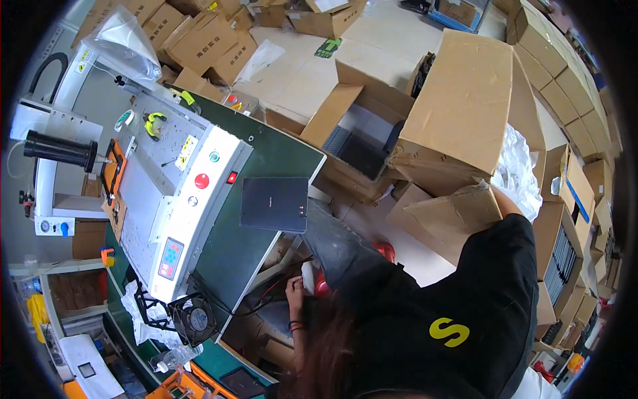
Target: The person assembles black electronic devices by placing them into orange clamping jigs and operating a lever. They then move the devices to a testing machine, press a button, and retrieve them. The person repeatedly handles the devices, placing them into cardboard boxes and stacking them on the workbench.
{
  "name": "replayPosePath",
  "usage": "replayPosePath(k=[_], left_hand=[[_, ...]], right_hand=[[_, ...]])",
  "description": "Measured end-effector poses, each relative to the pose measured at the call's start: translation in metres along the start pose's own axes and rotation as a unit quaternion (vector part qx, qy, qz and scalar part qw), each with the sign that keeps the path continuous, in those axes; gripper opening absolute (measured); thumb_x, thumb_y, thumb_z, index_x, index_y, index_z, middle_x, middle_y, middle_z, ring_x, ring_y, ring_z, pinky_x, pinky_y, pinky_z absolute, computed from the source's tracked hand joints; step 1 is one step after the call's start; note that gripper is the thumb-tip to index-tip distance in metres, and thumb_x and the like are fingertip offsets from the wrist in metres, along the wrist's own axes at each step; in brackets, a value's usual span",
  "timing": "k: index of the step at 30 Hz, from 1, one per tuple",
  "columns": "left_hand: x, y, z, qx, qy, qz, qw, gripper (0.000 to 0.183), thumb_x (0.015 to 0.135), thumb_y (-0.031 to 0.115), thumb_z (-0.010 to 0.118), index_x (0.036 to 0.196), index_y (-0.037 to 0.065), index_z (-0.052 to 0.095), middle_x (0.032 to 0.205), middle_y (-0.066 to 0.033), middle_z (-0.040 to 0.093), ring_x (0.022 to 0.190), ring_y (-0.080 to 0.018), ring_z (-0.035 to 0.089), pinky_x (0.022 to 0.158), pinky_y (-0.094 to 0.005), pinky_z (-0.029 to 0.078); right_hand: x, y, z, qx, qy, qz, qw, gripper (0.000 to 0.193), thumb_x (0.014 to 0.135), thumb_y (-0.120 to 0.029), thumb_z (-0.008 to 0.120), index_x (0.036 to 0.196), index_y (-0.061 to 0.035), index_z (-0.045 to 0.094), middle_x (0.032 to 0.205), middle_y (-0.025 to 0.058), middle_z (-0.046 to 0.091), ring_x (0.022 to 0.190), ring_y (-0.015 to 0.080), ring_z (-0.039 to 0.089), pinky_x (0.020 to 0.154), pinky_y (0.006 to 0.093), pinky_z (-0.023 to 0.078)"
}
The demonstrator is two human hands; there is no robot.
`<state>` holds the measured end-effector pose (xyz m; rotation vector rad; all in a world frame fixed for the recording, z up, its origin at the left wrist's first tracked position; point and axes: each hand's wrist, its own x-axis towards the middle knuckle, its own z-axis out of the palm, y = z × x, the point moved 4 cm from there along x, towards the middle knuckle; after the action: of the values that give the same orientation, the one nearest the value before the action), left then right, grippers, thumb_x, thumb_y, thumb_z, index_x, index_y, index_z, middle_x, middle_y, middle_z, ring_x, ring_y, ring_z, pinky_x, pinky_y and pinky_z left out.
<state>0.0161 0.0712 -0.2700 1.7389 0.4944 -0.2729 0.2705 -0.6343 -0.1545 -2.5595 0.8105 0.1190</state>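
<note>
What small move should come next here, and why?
Probably easing the right hand back out of the box: the right forearm reaches in past a flap, beside crumpled white plastic that might snag, and the hand itself is hidden.

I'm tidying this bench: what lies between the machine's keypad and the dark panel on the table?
In the head view, white machine casing, then a strip of green tabletop, separate the keypad from the dark panel.
</note>
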Motion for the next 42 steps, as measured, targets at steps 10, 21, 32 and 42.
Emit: replayPosePath(k=[10,21,32,42], left_hand=[[-0.017,0.083,0.078,-0.04,-0.047,0.144,0.988,0.019,0.097,0.01,0.046,0.113,0.002,0.053,0.1,-0.0073,0.061,0.09,-0.0139,0.058,0.081,-0.0273,0.048],[-0.104,0.164,0.0,0.019,0.233,0.153,0.96,0.016,0.093,0.006,0.047,0.107,-0.001,0.052,0.095,-0.0155,0.062,0.092,-0.0257,0.064,0.08,-0.0327,0.05],[-0.153,0.157,-0.015,-0.02,0.336,0.116,0.934,0.017,0.091,0.004,0.047,0.107,-0.001,0.053,0.094,-0.0153,0.062,0.091,-0.0257,0.064,0.081,-0.0338,0.049],[-0.098,0.198,0.03,-0.141,0.048,0.209,0.966,0.019,0.096,0.005,0.045,0.112,-0.002,0.052,0.107,-0.0109,0.061,0.096,-0.0155,0.063,0.083,-0.028,0.05]], right_hand=[[-0.011,-0.011,-0.007,0.024,0.004,-0.097,0.995,0.028,0.092,-0.016,0.047,0.111,0.0019,0.057,0.09,0.0119,0.065,0.068,0.0155,0.057,0.061,0.0291,0.048],[0.033,0.039,-0.029,0.017,-0.049,-0.08,0.995,0.029,0.092,-0.015,0.046,0.113,0.0028,0.055,0.092,0.0135,0.066,0.067,0.0158,0.057,0.061,0.03,0.048],[0.018,0.059,-0.047,0.076,-0.031,-0.035,0.996,0.031,0.092,-0.014,0.045,0.116,0.0038,0.054,0.094,0.015,0.067,0.067,0.0162,0.056,0.061,0.0308,0.048],[-0.082,0.097,-0.268,-0.061,0.623,-0.186,0.757,0.033,0.097,-0.017,0.046,0.121,0.0051,0.05,0.098,0.0224,0.065,0.088,0.0319,0.065,0.073,0.0389,0.053]])
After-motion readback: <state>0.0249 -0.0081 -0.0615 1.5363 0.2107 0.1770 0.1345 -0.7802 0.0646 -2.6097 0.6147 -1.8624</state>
